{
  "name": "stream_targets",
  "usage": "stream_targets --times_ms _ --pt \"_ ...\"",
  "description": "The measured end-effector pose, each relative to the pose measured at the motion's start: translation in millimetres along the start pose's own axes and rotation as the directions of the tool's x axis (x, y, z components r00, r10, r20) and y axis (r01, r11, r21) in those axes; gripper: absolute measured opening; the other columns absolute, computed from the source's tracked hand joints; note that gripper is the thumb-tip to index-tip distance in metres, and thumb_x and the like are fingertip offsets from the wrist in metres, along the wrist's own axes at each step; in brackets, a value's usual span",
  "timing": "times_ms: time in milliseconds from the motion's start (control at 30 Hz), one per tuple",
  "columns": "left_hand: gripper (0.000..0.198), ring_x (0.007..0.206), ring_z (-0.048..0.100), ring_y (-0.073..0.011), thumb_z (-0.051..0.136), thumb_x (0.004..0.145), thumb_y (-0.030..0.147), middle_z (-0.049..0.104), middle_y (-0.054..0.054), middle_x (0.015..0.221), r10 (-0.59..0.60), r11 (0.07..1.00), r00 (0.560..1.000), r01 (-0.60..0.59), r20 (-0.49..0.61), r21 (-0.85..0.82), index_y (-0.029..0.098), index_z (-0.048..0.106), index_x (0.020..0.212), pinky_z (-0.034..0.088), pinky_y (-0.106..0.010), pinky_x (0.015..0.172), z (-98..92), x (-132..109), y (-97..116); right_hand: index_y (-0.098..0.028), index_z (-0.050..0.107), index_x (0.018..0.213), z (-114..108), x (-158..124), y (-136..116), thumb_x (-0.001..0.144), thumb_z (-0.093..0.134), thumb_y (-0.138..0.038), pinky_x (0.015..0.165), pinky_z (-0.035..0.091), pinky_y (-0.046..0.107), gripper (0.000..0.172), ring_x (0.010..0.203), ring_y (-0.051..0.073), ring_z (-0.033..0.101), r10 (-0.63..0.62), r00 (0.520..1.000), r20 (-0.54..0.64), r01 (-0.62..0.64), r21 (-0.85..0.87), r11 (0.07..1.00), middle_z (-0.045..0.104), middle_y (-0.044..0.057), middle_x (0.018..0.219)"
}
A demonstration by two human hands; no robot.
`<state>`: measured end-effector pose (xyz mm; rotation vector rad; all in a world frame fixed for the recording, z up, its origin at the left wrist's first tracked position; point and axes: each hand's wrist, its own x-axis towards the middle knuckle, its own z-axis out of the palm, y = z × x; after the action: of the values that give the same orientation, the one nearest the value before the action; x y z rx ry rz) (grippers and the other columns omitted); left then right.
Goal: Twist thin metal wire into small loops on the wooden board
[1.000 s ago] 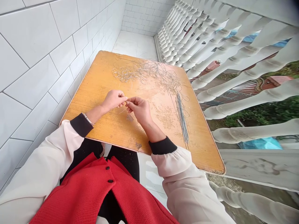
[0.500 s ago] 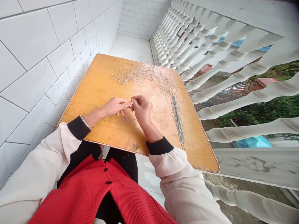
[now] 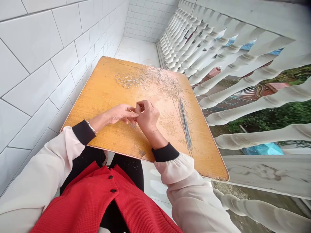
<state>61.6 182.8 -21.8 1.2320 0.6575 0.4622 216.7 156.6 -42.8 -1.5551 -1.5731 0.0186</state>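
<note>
My left hand [image 3: 119, 114] and my right hand [image 3: 147, 116] meet over the middle of an orange wooden board [image 3: 94, 110]. Their fingertips pinch together on a thin wire [image 3: 134, 118], which the fingers mostly hide. Beyond them lies a tangled heap of thin silvery wire loops [image 3: 148, 78]. To the right of my right hand, a bundle of straight thin wires [image 3: 184, 127] lies along the board. A bracelet [image 3: 91, 127] circles my left wrist.
The board rests across my lap, above a red buttoned waistcoat [image 3: 85, 194]. White tiled walls [image 3: 31, 71] rise to the left, and white balusters [image 3: 243, 68] line the right. Scuffed patches mark the board's surface.
My hands have drawn closer together. My right hand now overlaps the fingertips of my left hand, and the view has barely shifted.
</note>
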Motion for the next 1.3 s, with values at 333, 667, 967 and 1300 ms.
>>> stream_targets --times_ms 333,667,967,1300 --pt "0.02 0.057 0.054 -0.0058 0.062 0.068 0.001 0.064 0.0 0.066 -0.018 0.998 0.996 0.023 -0.082 0.062 0.01 0.068 0.084 0.034 -0.02 0.052 -0.5 0.3 -0.6 -0.021 0.061 0.079 2.6 3.9 -2.8 0.076 0.06 -0.023 0.061 0.045 0.029 0.004 0.06 0.014 0.057 0.186 0.977 0.1 -0.208 0.321 0.924 0.066 0.0 0.069" --pt "0.026 0.052 0.044 -0.0056 0.056 0.067 0.003 0.058 0.003 0.06 -0.014 0.972 0.992 0.043 -0.125 0.231 0.01 0.074 0.084 0.033 -0.02 0.049 1.9 -5.9 8.6 -0.018 0.065 0.089 -8.8 13.3 -1.3 0.085 0.063 -0.044 0.043 0.03 0.021 0.026 0.042 0.005 0.038 0.202 0.91 0.363 -0.4 0.634 0.661 0.054 -0.005 0.058" --pt "0.03 0.056 0.047 -0.0063 0.063 0.066 0.01 0.06 0.002 0.061 0.087 0.946 0.996 -0.093 0.033 0.31 0.012 0.077 0.091 0.036 -0.02 0.051 -6.2 -3.1 1.6 -0.017 0.063 0.082 -17.6 18.1 -1.4 0.085 0.065 -0.047 0.042 0.016 0.022 0.03 0.042 0.005 0.023 0.174 0.844 0.507 -0.507 0.649 0.567 0.036 -0.009 0.052" --pt "0.026 0.058 0.048 -0.0064 0.067 0.072 0.013 0.064 0.002 0.065 0.16 0.868 0.985 -0.171 0.065 0.465 0.014 0.079 0.095 0.038 -0.021 0.058 -17.2 -6.0 5.3 -0.017 0.063 0.081 -27.1 22.7 -0.9 0.085 0.066 -0.049 0.04 0.019 0.022 0.033 0.042 0.005 0.026 0.118 0.816 0.566 -0.518 0.625 0.584 0.039 -0.008 0.052"
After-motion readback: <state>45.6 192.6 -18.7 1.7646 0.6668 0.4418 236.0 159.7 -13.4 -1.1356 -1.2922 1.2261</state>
